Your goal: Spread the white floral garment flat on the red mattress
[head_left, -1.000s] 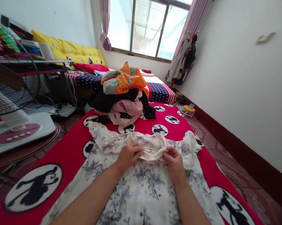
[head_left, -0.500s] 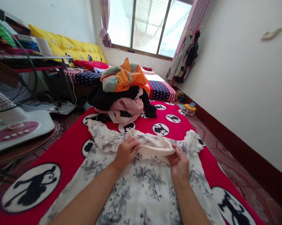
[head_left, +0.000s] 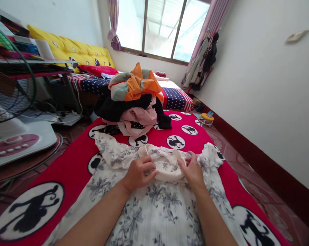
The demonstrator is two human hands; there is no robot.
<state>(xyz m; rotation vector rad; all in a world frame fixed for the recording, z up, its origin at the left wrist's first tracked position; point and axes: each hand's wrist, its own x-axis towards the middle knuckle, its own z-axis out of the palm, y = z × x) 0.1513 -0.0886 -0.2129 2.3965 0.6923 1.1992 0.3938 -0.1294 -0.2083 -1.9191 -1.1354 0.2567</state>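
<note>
A white blouse [head_left: 167, 208] with a grey floral print lies spread out in front of me, its short sleeves out to both sides. Its lower end runs out of view. The cream collar [head_left: 169, 176] forms a loop at the neck opening. My left hand [head_left: 140, 173] pinches the collar's left part between thumb and fingers. At the right end of the collar, my right hand [head_left: 194, 172] has thumb and fingers about the band, some fingers spread. Beneath the blouse is a red blanket [head_left: 76, 167] with black figures in white circles.
Beyond the blouse rises a heap of clothes [head_left: 136, 102], orange on top, black and pink below. A fan [head_left: 18, 140] stands at the left beside a cluttered desk [head_left: 41, 68]. A small yellow stool [head_left: 207, 117] is near the right wall; clothes [head_left: 203, 63] hang by the window.
My right hand has shifted slightly left and turned over the collar's end. The collar band has dropped and rounded, opening the neck wider. My left hand stays at its side.
</note>
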